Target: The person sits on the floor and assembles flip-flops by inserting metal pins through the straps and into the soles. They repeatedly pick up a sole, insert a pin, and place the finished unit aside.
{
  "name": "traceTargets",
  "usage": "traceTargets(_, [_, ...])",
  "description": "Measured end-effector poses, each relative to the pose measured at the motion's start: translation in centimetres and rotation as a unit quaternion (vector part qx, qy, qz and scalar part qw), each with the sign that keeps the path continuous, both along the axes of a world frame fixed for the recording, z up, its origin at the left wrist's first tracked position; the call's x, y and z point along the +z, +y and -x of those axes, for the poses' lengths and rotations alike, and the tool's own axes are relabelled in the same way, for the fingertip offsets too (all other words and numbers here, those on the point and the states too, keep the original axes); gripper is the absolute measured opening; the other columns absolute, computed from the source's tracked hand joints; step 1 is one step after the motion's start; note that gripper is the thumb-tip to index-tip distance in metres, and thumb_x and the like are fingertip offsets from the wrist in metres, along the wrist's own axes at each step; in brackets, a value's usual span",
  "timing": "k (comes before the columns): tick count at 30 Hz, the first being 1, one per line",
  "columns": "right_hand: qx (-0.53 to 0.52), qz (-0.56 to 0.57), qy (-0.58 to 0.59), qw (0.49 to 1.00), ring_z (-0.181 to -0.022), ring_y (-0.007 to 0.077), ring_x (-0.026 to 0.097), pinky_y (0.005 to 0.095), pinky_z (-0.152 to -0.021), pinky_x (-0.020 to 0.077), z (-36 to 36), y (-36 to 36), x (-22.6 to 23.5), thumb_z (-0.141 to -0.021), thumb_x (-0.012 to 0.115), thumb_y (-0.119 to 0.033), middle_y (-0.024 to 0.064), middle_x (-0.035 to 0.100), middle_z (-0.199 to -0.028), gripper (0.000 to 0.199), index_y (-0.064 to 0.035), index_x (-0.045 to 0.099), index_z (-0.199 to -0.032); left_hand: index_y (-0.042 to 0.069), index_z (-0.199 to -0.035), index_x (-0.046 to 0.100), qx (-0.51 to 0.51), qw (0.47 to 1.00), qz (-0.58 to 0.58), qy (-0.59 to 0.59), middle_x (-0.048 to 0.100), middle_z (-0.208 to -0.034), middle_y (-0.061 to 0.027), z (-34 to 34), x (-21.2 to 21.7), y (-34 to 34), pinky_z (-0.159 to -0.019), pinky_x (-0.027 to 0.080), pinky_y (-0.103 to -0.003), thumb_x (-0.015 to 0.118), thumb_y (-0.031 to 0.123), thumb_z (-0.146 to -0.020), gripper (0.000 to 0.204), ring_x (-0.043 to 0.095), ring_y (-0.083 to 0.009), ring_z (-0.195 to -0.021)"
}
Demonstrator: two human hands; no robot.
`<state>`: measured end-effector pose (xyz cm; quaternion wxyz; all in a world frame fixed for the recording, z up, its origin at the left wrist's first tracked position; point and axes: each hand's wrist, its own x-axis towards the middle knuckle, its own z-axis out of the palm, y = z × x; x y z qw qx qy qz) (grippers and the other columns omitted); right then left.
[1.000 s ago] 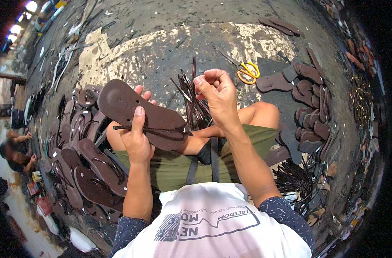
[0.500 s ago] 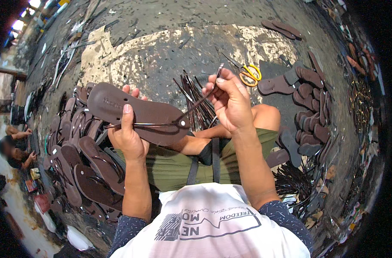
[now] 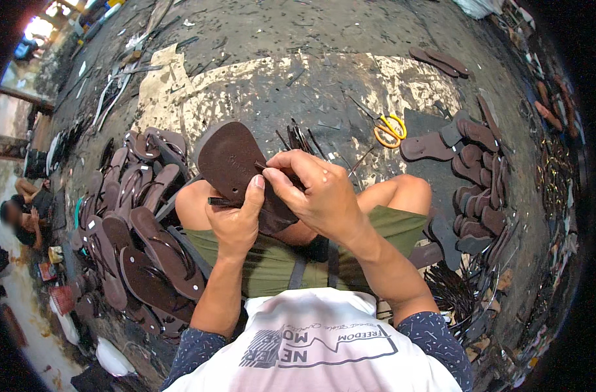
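A dark brown flip-flop sole (image 3: 227, 151) is tilted up in front of me, its broad end raised and a small hole visible near its middle. My left hand (image 3: 236, 225) is closed around its near edge, thumb on top. A dark strap end pokes out by that thumb's side. My right hand (image 3: 324, 196) pinches a thin dark strap piece (image 3: 261, 166) against the right edge of the sole. Its other fingers are curled, and they hide the sole's lower right part.
Strapped flip-flops (image 3: 157, 251) lie heaped at my left. Yellow-handled scissors (image 3: 391, 132) and loose straps (image 3: 298, 138) lie ahead on the floor. Piled brown soles (image 3: 474, 157) and a dark strap bundle (image 3: 451, 284) are at my right. Another person (image 3: 29, 222) sits far left.
The sole has moved right and been turned more upright. My right hand has come down and left from holding the strap up, and now pinches at the sole's edge.
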<state>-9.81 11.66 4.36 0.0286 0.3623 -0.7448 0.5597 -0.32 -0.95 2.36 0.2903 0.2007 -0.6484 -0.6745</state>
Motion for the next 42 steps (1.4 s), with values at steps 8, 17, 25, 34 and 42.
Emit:
traceTargets(8, [-0.001, -0.059, 0.026, 0.998, -0.068, 0.0325, 0.069, 0.0424, -0.061, 0.0556, 0.0, 0.1, 0.3, -0.089, 0.072, -0.015, 0.0145, 0.068, -0.079, 0.016, -0.0030, 0.062, -0.091, -0.002, -0.110, 0.069, 0.002, 0.999, 0.047, 0.004, 0.073, -0.103, -0.0059, -0.4, -0.3, 0.8, -0.079, 0.056, -0.027, 0.075, 0.005, -0.093, 0.020, 0.068, -0.0109, -0.090])
traceTargets(17, [-0.019, -0.045, -0.006, 0.999, -0.064, 0.0351, 0.068, 0.0453, -0.057, 0.0551, 0.3, -0.4, -0.5, -0.088, 0.073, -0.018, 0.0129, 0.068, -0.074, 0.018, -0.0054, 0.060, -0.090, -0.004, -0.111, 0.064, 0.003, 0.977, 0.211, 0.009, 0.069, -0.100, -0.0103, -1.1, -2.6, 0.2, -0.079, 0.055, -0.030, 0.075, -0.001, -0.088, 0.026, 0.068, -0.0180, -0.091])
traceTargets(25, [0.034, -0.044, -0.070, 0.996, -0.075, 0.0375, 0.070, 0.0456, -0.066, 0.0561, 0.0, 0.0, -1.2, -0.091, 0.068, -0.015, 0.0165, 0.069, -0.082, 0.015, -0.0022, 0.062, -0.097, -0.004, -0.120, 0.060, 0.006, 0.963, 0.268, -0.025, 0.065, -0.101, -0.0112, -1.5, -3.3, 0.4, -0.081, 0.050, -0.032, 0.074, 0.001, -0.089, 0.034, 0.061, -0.0183, -0.089])
traceTargets(34, [-0.023, -0.055, -0.097, 0.994, -0.077, 0.0365, 0.071, 0.0448, -0.068, 0.0557, -0.3, 0.5, -1.8, -0.093, 0.069, -0.015, 0.0183, 0.071, -0.087, 0.017, -0.0012, 0.065, -0.100, -0.004, -0.125, 0.059, -0.018, 0.997, 0.049, -0.056, 0.069, -0.110, -0.0098, -0.2, -3.9, 0.9, -0.083, 0.054, -0.030, 0.066, 0.002, -0.097, 0.030, 0.065, -0.0156, -0.098])
traceTargets(42, [-0.033, -0.073, 0.035, 0.996, -0.085, 0.0323, 0.069, 0.0428, -0.076, 0.0548, 0.4, 1.6, -1.5, -0.089, 0.073, -0.018, 0.0138, 0.071, -0.089, 0.016, -0.0037, 0.070, -0.097, 0.002, -0.159, 0.020, -0.050, 0.994, 0.092, 0.029, 0.054, -0.138, -0.0172, 1.3, -3.2, 1.6, -0.092, 0.056, -0.032, 0.061, -0.004, -0.097, 0.075, 0.066, -0.0219, -0.105])
